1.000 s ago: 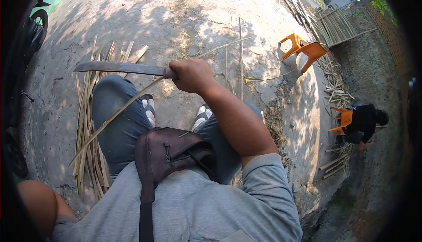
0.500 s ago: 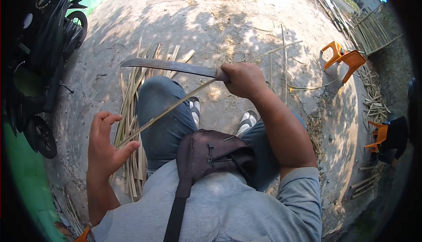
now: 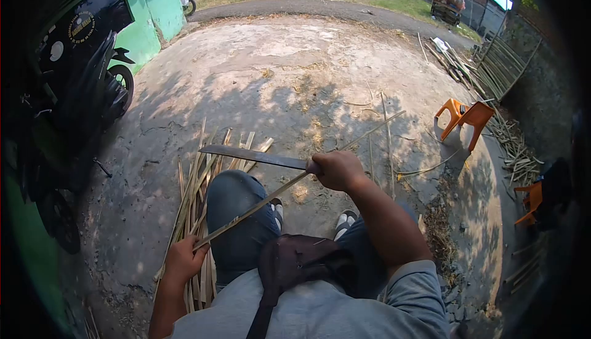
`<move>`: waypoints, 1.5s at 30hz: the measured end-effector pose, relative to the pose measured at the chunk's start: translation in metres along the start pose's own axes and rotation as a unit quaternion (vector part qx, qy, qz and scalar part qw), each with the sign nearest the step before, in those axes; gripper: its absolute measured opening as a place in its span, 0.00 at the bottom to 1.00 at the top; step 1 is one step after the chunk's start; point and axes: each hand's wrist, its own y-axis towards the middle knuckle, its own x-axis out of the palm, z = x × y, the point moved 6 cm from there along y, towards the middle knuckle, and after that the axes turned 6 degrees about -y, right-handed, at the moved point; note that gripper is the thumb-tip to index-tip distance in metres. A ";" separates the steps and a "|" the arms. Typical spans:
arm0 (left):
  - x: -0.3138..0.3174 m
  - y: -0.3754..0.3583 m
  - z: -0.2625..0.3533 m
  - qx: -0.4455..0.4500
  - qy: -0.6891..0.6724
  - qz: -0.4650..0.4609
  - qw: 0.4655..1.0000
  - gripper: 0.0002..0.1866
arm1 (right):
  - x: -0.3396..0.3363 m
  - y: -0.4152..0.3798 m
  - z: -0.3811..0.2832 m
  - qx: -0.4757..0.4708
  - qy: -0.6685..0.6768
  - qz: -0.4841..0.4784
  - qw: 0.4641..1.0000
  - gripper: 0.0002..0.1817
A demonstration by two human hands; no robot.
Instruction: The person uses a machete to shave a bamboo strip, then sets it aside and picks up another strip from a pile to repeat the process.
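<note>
My right hand (image 3: pixel 337 170) is wrapped round the handle of a machete (image 3: pixel 255 156), whose long blade points left above my knee. A thin bamboo strip (image 3: pixel 261 203) runs diagonally across my lap, passing close by the handle at my right fist and reaching out beyond it. Its near end is gripped by my left hand (image 3: pixel 184 260), fingers closed round it beside my left thigh. Under and past that hand lies a pile of split bamboo strips (image 3: pixel 198 182) on the ground.
A motorcycle (image 3: pixel 101 96) stands at the left by a green wall (image 3: pixel 154 16). To the right are an orange plastic chair (image 3: pixel 473 117), another orange chair (image 3: pixel 529 202), scattered bamboo pieces (image 3: pixel 514 145) and a slatted panel (image 3: pixel 503 68). A loaded vehicle (image 3: pixel 446 0) is beyond the road.
My left hand, spread beside the strip before, has closed on its near end. The machete stays in my right hand. My view has tilted up, showing the road and grass.
</note>
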 end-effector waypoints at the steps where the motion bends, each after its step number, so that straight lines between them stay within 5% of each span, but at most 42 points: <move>1: -0.001 0.000 -0.001 -0.002 0.030 -0.002 1.000 0.16 | -0.004 -0.001 -0.002 -0.003 0.011 -0.009 1.000 0.12; 12: 0.024 0.004 -0.026 0.065 -0.005 0.060 0.996 0.16 | 0.009 0.002 0.007 -0.004 0.001 0.026 1.000 0.15; 22: 0.040 0.012 -0.038 -0.020 0.079 -0.079 0.994 0.27 | 0.001 0.003 0.010 0.017 0.044 0.053 0.997 0.16; 29: 0.064 0.006 -0.035 -0.022 -0.032 -0.083 0.996 0.30 | -0.007 -0.004 -0.001 -0.056 0.036 -0.009 0.998 0.27; 34: 0.074 0.006 -0.037 0.019 -0.036 -0.028 0.999 0.31 | 0.000 -0.004 -0.001 -0.046 -0.010 -0.077 0.996 0.16; 38: 0.069 0.006 -0.031 0.008 -0.013 -0.023 1.000 0.34 | 0.011 0.001 0.045 0.065 0.044 -0.035 0.996 0.07; 42: 0.067 0.008 -0.036 -0.008 0.024 -0.032 0.999 0.42 | 0.009 0.001 0.059 0.124 0.091 -0.027 0.988 0.08; 45: 0.067 0.012 -0.044 -0.019 0.017 -0.054 0.998 0.43 | 0.012 -0.001 0.034 0.062 0.097 -0.021 0.993 0.09</move>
